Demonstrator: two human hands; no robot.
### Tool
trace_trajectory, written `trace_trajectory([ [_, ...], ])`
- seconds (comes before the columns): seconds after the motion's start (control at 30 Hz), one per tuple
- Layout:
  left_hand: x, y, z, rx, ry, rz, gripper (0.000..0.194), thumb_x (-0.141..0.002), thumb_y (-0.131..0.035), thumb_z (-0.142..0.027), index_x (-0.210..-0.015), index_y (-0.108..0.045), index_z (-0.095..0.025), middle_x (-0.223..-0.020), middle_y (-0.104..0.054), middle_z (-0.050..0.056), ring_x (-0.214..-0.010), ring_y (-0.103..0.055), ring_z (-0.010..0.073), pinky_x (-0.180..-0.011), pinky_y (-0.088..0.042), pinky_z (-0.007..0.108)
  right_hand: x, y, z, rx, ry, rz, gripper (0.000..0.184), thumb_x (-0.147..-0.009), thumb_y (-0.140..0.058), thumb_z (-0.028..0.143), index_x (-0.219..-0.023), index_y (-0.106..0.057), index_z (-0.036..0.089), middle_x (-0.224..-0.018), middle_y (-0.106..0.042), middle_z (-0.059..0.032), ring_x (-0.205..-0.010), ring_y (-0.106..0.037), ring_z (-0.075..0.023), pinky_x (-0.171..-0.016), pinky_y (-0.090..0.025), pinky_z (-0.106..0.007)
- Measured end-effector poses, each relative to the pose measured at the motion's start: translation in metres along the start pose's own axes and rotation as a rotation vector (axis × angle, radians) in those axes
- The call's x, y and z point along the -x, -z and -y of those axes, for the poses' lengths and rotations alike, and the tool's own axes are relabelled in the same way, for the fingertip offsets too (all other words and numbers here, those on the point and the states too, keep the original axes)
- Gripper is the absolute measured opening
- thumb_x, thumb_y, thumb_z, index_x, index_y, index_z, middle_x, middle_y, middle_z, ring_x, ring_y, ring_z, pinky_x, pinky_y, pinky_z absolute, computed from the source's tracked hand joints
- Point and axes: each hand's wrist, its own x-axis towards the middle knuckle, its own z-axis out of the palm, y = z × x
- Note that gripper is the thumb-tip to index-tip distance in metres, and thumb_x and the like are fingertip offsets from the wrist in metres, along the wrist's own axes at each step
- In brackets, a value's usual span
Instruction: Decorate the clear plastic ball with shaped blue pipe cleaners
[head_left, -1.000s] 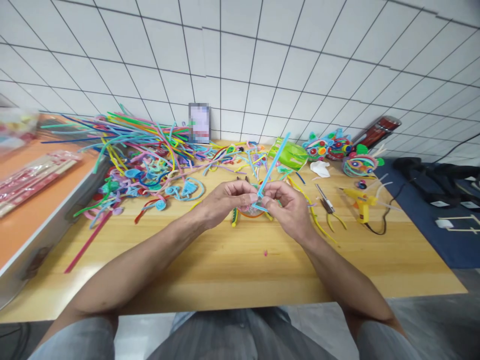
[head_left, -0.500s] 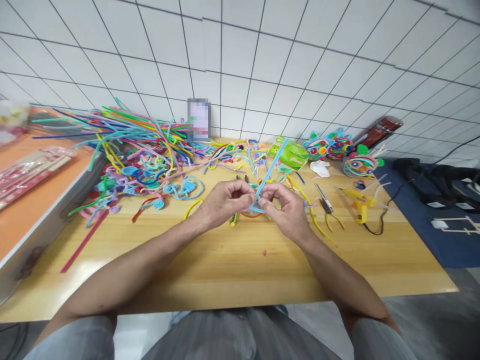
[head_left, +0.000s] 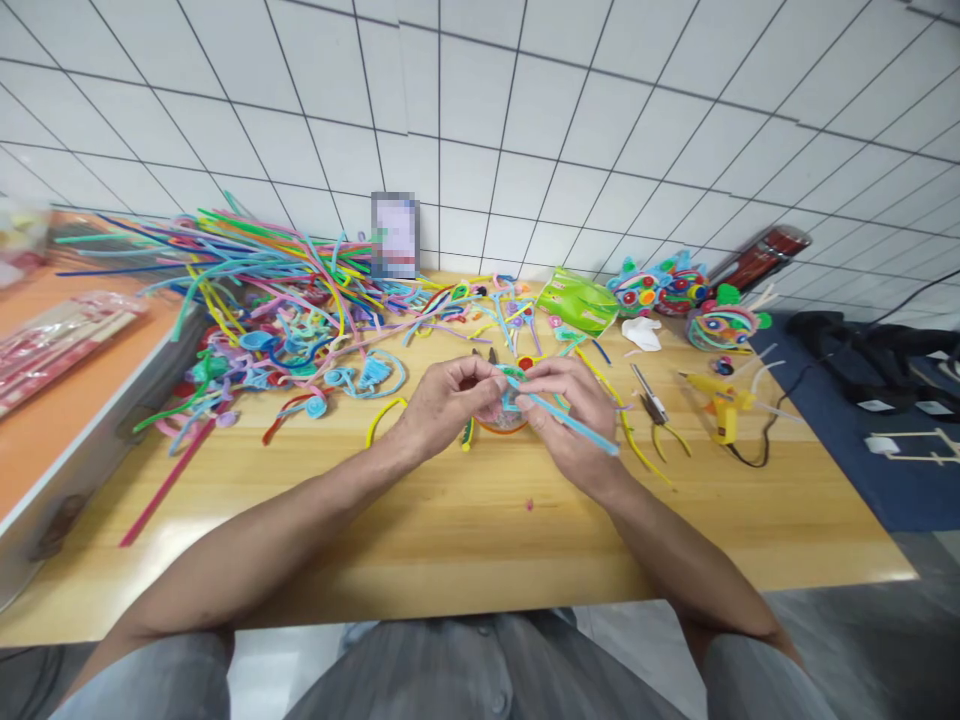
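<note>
Back from table front edge (head_left: pixel 420 606), wood (head_left: pixel 420 535) mostly open: left hand (head_left: pixel 448 405), right hand (head_left: pixel 571 450) pinch blue pipe cleaner (head_left: pixel 574 423).

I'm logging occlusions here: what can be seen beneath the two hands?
Between the left hand and right hand, part of a round piece with an orange lower edge shows; a yellow-tipped green strip pokes out. The hands and blue strip hide the rest.

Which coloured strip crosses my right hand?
The light blue strip, in front of the right hand; the yellow strip beside that hand lies on the table.
</note>
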Motion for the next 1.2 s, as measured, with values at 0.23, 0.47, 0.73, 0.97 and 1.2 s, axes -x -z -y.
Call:
trace_trajectory([
  [0.23,-0.003,0.0,-0.002,0.319,0.138,0.006,0.041,-0.067,-0.096,-0.045,-0.081,-0.074,-0.013,-0.068,-0.075,0.004,-0.058,-0.071,0.0138,-0.065,-0.061,0.025,0.007,-0.005,-0.01,0.123,0.203,-0.027,0.023,-0.088,-0.078,0.017,-0.104,-0.08,0.034,-0.126,-0.07,-0.0074,-0.116,-0.068,-0.0296,-0.095,-0.058,-0.049],
  [0.47,-0.007,0.003,-0.002,0.465,0.227,0.06,0.041,-0.064,-0.099,-0.039,-0.081,-0.074,-0.012,-0.069,-0.076,0.005,-0.06,-0.073,0.0135,-0.065,-0.064,0.024,0.009,-0.005,-0.017,0.11,0.23,-0.014,0.033,-0.088,-0.077,0.013,-0.112,-0.08,0.036,-0.127,-0.071,-0.0075,-0.114,-0.07,-0.0294,-0.095,-0.059,-0.049],
  [0.73,-0.006,0.004,-0.002,0.343,0.179,0.022,0.044,-0.063,-0.1,-0.043,-0.077,-0.072,-0.012,-0.066,-0.075,0.003,-0.055,-0.071,0.0122,-0.065,-0.062,0.024,0.01,-0.003,-0.021,0.237,0.259,0.058,0.029,-0.09,-0.074,0.017,-0.112,-0.078,0.036,-0.128,-0.07,-0.0069,-0.116,-0.069,-0.0291,-0.098,-0.059,-0.05],
  [0.97,-0.006,0.004,-0.006,0.346,0.135,-0.072,0.036,-0.066,-0.097,-0.038,-0.079,-0.076,-0.012,-0.069,-0.075,0.004,-0.063,-0.072,0.0132,-0.065,-0.062,0.024,0.01,-0.008,-0.019,0.088,0.084,-0.192,0.034,-0.091,-0.071,0.026,-0.124,-0.066,0.032,-0.13,-0.063,-0.0099,-0.12,-0.065,-0.0301,-0.1,-0.058,-0.053],
  [1.2,-0.006,0.003,-0.005,0.333,0.127,-0.062,0.04,-0.065,-0.098,-0.043,-0.079,-0.076,-0.013,-0.071,-0.076,0.004,-0.064,-0.071,0.0129,-0.065,-0.06,0.024,0.003,-0.009,-0.012,-0.487,-0.514,-0.01,0.03,-0.093,-0.07,0.054,-0.094,-0.066,0.024,-0.083,-0.068,-0.0007,-0.072,-0.062,-0.0168,-0.069,-0.054,-0.032],
])
